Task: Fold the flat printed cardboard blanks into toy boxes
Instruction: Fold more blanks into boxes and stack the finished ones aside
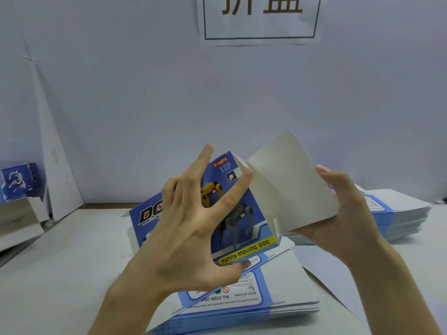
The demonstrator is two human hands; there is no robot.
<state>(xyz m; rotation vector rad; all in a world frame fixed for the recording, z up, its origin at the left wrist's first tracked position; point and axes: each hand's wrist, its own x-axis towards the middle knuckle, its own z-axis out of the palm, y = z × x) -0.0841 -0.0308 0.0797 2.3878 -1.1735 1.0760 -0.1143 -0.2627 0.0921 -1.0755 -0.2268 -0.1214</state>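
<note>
Our left hand [193, 226] is spread wide, fingers straight and apart, laid against the printed face of a half-folded box [244, 221]. The forefinger reaches up toward the top corner of that face, and the thumb sits at its lower edge, just under a yellow strip reading "FUNNY MOVING DOG". The hand presses rather than grasps.

Our right hand [343, 218] is just to the right of the left one and grips the same box by its plain white panel [290, 184]. The palm cups the panel's lower corner, and the fingers wrap round its far edge, one fingertip showing at the top. The white panel rises at an angle from the printed face, meeting it in a sharp fold between the two hands.

The box is held in the air above the table [60, 262]. Its face is blue, with a yellow robot dog and a grey one.

Directly beneath both hands lies a stack of flat blanks [254, 301], blue and white, small print facing up. Beyond the right hand, further right, we see a second stack [401, 213] of the same sheets.

Far to the left of the left hand stands a finished box [19, 180], blue, on grey board. A white sheet [55, 165] leans against the wall there. High above the hands, a paper sign [258, 20] with large dark characters hangs on the pale wall [145, 105].
</note>
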